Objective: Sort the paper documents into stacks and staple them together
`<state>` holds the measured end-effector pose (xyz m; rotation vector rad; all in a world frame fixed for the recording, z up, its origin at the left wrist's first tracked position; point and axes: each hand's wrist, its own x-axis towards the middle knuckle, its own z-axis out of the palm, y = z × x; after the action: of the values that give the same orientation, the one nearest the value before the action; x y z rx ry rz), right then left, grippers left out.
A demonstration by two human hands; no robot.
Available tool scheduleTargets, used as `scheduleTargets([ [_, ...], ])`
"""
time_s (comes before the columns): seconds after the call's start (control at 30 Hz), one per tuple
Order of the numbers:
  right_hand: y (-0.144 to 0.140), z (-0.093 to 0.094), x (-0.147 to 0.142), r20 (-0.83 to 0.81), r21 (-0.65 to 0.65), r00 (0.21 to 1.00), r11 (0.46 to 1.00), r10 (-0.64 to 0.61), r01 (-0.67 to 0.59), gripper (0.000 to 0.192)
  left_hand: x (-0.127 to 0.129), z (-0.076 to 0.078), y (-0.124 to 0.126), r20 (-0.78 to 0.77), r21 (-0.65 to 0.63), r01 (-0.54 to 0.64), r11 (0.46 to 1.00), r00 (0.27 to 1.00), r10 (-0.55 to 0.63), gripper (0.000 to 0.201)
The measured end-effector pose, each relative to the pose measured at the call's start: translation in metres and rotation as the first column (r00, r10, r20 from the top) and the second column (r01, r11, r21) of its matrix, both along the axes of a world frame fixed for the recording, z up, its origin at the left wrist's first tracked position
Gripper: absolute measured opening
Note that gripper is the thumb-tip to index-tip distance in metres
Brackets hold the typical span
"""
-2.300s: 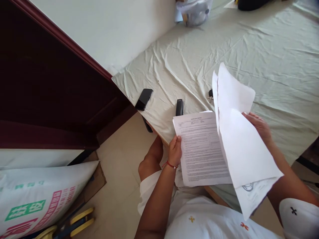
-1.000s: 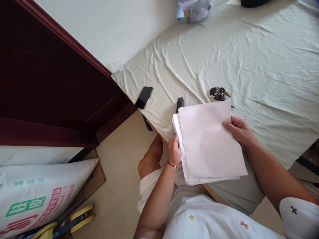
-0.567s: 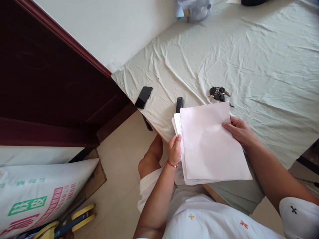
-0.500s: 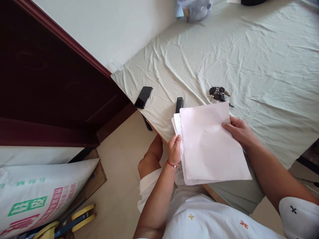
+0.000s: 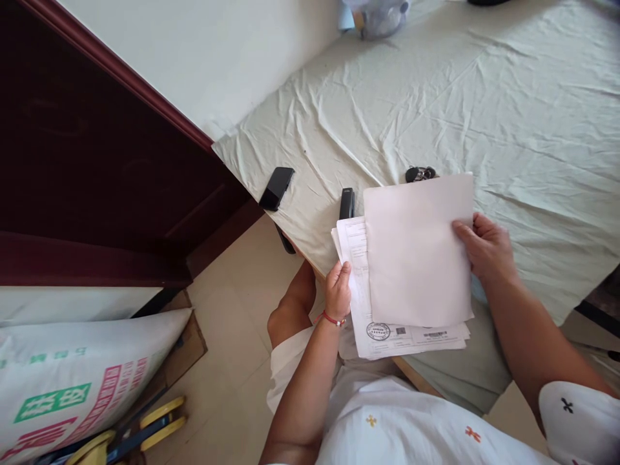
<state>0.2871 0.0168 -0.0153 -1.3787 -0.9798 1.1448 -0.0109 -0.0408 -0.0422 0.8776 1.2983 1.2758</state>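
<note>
In the head view I see my left hand (image 5: 338, 289) pinching the left edge of a stack of printed pages (image 5: 382, 332), thumb on top and fingers curled beneath. My right hand (image 5: 487, 248) grips the right edge of a blank top sheet (image 5: 416, 252), thumb pressed on its face, the other fingers hidden behind the paper. Half a second ago that sheet lay almost square over the stack; now it sits shifted up and to the right, baring the printed left margin and the stamped bottom strip of the pages below. The papers hang over the near edge of the table (image 5: 484, 97). The shifted sheet now half covers the keys (image 5: 420, 173). The stapler (image 5: 346, 203) and phone (image 5: 276, 188) lie unchanged.
</note>
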Motion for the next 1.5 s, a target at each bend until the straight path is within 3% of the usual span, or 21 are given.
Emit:
scheduleTargets([
  [0.1,-0.001,0.0,-0.009,-0.036,-0.044,0.999,0.999,-0.006,0.005,0.022,0.0,-0.001,-0.001,-0.008,-0.01,-0.019,1.0,1.0,0.019,0.049],
  [0.3,-0.009,-0.01,-0.025,0.09,-0.041,0.99,0.993,0.111,-0.108,0.024,-0.001,-0.007,-0.002,-0.023,-0.037,-0.061,0.997,0.998,0.06,0.048],
  [0.6,-0.015,0.007,-0.035,0.07,-0.092,0.99,0.989,0.119,-0.113,0.03,-0.001,-0.005,-0.003,-0.034,-0.044,-0.071,0.997,0.997,0.07,0.044],
  [0.87,-0.019,0.009,-0.043,0.033,-0.098,0.984,0.981,0.172,-0.169,0.033,0.001,-0.007,-0.002,-0.058,-0.067,-0.169,0.983,0.984,0.165,0.046],
  [1.17,-0.019,0.0,-0.04,0.079,-0.102,0.972,0.972,0.22,-0.212,0.034,0.001,0.007,-0.002,-0.089,-0.011,0.011,1.0,0.996,-0.012,0.044],
  [1.27,-0.017,-0.005,-0.039,0.095,-0.107,0.962,0.963,0.257,-0.246,0.037,0.0,0.006,-0.003,-0.105,-0.008,0.01,1.0,0.994,-0.01,0.045],
  [1.33,-0.014,-0.007,-0.037,0.161,-0.047,0.964,0.977,0.212,-0.207,0.039,0.0,0.005,-0.003,-0.107,-0.013,-0.006,1.0,0.994,0.005,0.047],
  [1.5,-0.001,-0.013,-0.029,0.357,0.188,0.933,0.982,-0.054,-0.015,0.049,0.001,0.002,-0.004,-0.002,0.008,-0.005,1.0,1.0,0.005,0.048],
])
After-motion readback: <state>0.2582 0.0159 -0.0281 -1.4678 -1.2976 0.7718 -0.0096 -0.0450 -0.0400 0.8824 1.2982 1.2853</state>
